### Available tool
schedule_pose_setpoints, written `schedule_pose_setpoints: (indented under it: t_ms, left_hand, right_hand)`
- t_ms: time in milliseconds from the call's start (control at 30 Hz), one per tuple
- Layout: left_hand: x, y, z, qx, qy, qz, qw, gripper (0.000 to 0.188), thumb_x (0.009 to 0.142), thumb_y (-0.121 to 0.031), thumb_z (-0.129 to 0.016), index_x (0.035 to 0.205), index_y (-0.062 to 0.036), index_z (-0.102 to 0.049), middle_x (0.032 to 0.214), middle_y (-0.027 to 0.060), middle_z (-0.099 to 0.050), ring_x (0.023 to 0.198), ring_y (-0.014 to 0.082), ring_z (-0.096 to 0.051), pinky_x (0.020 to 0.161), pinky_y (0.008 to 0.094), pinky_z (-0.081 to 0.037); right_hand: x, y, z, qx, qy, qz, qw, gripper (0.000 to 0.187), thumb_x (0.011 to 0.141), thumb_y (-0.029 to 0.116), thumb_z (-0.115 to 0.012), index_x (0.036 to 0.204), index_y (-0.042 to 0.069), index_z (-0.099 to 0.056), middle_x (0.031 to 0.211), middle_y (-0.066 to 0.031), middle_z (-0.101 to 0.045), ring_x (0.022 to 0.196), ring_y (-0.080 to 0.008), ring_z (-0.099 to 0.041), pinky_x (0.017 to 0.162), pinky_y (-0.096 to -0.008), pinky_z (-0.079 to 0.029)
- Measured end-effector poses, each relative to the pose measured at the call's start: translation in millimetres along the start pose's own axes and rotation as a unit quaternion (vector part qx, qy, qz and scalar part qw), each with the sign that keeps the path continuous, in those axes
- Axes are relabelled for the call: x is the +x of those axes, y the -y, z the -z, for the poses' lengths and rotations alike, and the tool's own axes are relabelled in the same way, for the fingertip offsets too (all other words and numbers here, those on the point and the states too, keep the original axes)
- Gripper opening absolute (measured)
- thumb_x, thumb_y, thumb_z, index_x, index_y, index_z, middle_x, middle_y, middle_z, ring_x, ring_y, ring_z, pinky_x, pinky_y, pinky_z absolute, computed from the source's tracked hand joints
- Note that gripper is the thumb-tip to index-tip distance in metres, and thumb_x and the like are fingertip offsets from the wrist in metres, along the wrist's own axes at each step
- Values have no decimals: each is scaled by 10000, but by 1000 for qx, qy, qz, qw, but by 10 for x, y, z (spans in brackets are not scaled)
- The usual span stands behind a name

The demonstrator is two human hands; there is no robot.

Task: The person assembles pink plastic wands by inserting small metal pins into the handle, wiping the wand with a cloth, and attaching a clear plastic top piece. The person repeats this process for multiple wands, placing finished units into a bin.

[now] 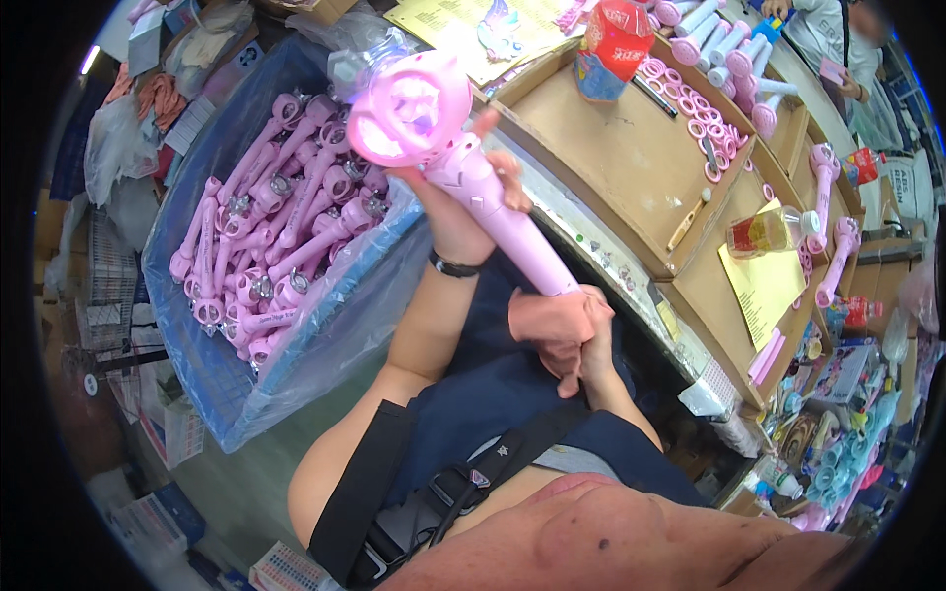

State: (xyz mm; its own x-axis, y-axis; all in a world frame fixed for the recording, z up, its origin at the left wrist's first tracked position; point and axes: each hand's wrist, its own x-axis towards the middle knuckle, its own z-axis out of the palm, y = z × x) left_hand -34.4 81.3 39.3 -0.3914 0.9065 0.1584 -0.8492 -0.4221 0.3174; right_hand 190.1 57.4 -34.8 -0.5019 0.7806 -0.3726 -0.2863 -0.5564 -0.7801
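Note:
A pink toy wand (522,241) slants across the middle, its round head with a shiny clear centre at the upper left. My left hand (458,217), with a black band at the wrist, is wrapped round the wand just below that head. At the wand's lower end, my right hand (597,330) is closed on an orange-pink cloth (542,320). The cloth lies round the end of the handle, and one corner hangs down. Some of the right fingers are hidden behind the cloth.
A blue plastic-lined bin (212,399) full of similar wands stands left. Right is a workbench with cardboard trays (601,163) holding pink rings (695,113), a brush (687,222), a red packet (611,49) and a bottle (769,233). Another person (833,39) is at the far right.

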Motion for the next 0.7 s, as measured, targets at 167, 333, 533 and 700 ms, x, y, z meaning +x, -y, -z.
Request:
schedule_pose_setpoints:
  t_ms: [167,333,533,700]
  left_hand:
    - [-92,146,-15,96,-49,-55,993,1020,720,-886,-210,1236,-52,-491,609,50,-495,443,154,-467,450,304,-405]
    - [-12,-136,-10,199,-8,80,977,926,777,-831,-247,1188,-40,-497,562,63,-503,391,144,-480,388,279,-434]
    - [-163,-166,-40,325,53,226,917,660,880,-651,-401,1150,-54,-475,747,89,-582,490,134,-576,424,239,-483]
    - [-412,254,-102,360,77,255,894,711,841,-621,-531,1203,-27,-381,804,87,-544,495,165,-575,446,265,-487]
  right_hand:
    - [75,-183,88,-53,-15,55,997,362,954,371,-459,983,26,-564,796,-51,-581,644,-105,-541,564,-226,-448]
    - [142,49,70,-118,18,-188,975,411,982,341,-398,1006,-20,-592,667,-31,-548,491,-129,-497,396,-250,-382]
    - [250,587,-119,-68,-59,342,935,433,963,352,-335,1108,-6,-530,593,13,-465,433,-74,-381,432,-163,-292]
    - [763,760,-579,-471,-84,558,678,577,972,380,-399,1378,-26,-339,1425,-279,-284,1335,-366,-285,1071,-472,-232]
